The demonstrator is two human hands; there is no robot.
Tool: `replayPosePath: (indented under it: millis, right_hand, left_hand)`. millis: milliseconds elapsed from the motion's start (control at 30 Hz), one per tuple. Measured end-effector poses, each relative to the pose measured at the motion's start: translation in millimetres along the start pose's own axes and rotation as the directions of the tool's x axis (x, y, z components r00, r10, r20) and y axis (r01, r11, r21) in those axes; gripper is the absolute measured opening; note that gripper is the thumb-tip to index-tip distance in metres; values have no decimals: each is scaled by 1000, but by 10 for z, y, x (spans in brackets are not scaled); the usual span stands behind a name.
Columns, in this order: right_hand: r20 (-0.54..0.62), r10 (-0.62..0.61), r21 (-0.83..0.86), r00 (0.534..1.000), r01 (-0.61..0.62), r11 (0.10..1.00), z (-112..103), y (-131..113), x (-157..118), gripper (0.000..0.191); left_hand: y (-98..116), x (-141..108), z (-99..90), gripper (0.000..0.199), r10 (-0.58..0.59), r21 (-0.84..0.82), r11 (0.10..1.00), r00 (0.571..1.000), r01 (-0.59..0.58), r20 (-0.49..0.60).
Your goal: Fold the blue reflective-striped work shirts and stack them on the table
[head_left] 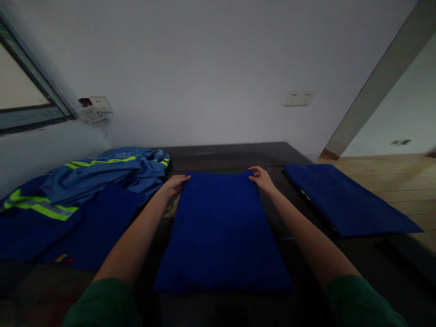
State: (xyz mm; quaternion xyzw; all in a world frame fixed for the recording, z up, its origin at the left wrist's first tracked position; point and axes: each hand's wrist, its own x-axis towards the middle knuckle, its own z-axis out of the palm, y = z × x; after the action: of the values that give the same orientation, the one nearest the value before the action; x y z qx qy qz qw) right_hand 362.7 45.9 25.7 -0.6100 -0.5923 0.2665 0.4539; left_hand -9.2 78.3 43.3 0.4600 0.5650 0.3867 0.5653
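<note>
A dark blue garment (223, 231), folded into a flat, long panel, lies on the dark table in front of me. At its far left corner my left hand (175, 184) pinches the cloth between thumb and fingers. My right hand (261, 177) grips the far right corner in the same way, with its fingers curled. The far edge runs nearly straight between both hands, and the near edge spreads wider toward me. What kind of garment it is does not show.
Crumpled blue workwear with yellow-green reflective stripes (44, 206) is heaped on the left. To the right lies a folded dark blue garment (347, 200) on the dark table (221, 152). A wall with a power socket (299, 97) stands behind the table.
</note>
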Motion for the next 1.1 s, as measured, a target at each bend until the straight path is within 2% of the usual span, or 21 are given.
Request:
replayPosePath:
  millis: [133, 233, 333, 400, 500, 533, 567, 633, 700, 833, 1000, 1100]
  right_hand:
    - [-28, -74, -154, 997, 69, 986, -30, -32, 27, 35]
    - [-54, -82, -363, 995, 57, 930, 67, 36, -36, 34]
    - [-49, -84, -447, 995, 53, 893, 170, 86, -171, 34]
    - [-49, -118, -513, 992, 77, 855, 198, 49, -259, 36]
    - [-28, -246, -645, 969, 170, 745, 209, -105, -348, 40]
    - [-2, -283, -663, 959, 210, 718, 225, -159, -368, 40]
    - [34, -302, -662, 953, 248, 707, 252, -202, -389, 41]
    - [135, -279, -646, 951, 298, 703, 338, -234, -435, 44]
    - [237, -194, -646, 952, 303, 700, 437, -188, -491, 48]
    - [278, -71, -687, 958, 250, 682, 526, -15, -589, 58]
    - [268, -65, -695, 961, 240, 678, 469, 18, -616, 61]
    - [242, -107, -683, 964, 247, 688, 448, -35, -620, 58]
  left_hand:
    - [-10, 51, -48, 28, 95, 186, 980, 988, -72, -122]
    - [-126, 91, 0, 25, 191, 360, 928, 956, -101, -224]
    - [-257, 69, 89, 18, 288, 500, 857, 920, -125, -264]
    - [-294, 10, 143, 27, 395, 662, 733, 890, -156, -227]
    - [-259, -103, 223, 42, 567, 872, 449, 817, -197, -107]
    - [-241, -135, 257, 41, 588, 896, 384, 807, -221, -53]
    - [-230, -160, 296, 40, 580, 904, 339, 815, -261, 18]
    - [-249, -190, 385, 37, 485, 880, 305, 855, -364, 186]
    - [-326, -200, 463, 40, 383, 842, 325, 874, -430, 298]
    - [-517, -207, 493, 54, 381, 849, 322, 878, -419, 289]
    - [-566, -254, 373, 53, 386, 865, 223, 856, -449, 345]
    - [-537, -353, 329, 51, 420, 854, 214, 834, -474, 358]
